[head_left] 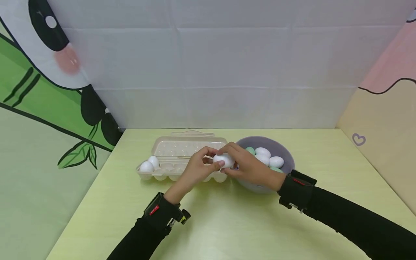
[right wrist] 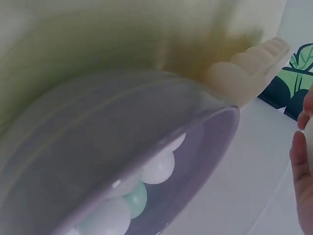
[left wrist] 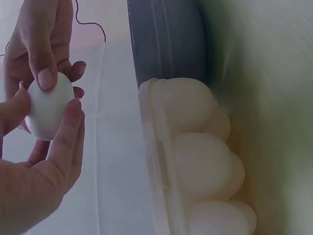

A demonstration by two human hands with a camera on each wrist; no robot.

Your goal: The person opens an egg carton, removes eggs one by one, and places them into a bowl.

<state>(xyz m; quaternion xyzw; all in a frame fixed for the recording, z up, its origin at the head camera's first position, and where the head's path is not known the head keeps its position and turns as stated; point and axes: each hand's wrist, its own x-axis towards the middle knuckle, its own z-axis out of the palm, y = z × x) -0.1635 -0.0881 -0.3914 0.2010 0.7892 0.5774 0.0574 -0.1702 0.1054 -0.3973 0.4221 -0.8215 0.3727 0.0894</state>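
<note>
A white egg (head_left: 223,160) is held up between both hands, over the right part of a clear plastic egg carton (head_left: 175,147). My left hand (head_left: 198,169) pinches it from the left with thumb and fingers. From the right, my right hand (head_left: 248,165) grips the same egg. The left wrist view shows the egg (left wrist: 48,110) with fingertips of both hands around its shell. The carton lies with its lid raised at the back, and two white eggs (head_left: 147,167) sit in its left end. Both hands hide part of its cups.
A grey-purple bowl (head_left: 289,150) stands right of the carton, holding several white and pale green eggs (head_left: 276,161). The light yellow table (head_left: 260,224) reaches back to a white cloth wall (head_left: 227,65). Painted panels flank both sides.
</note>
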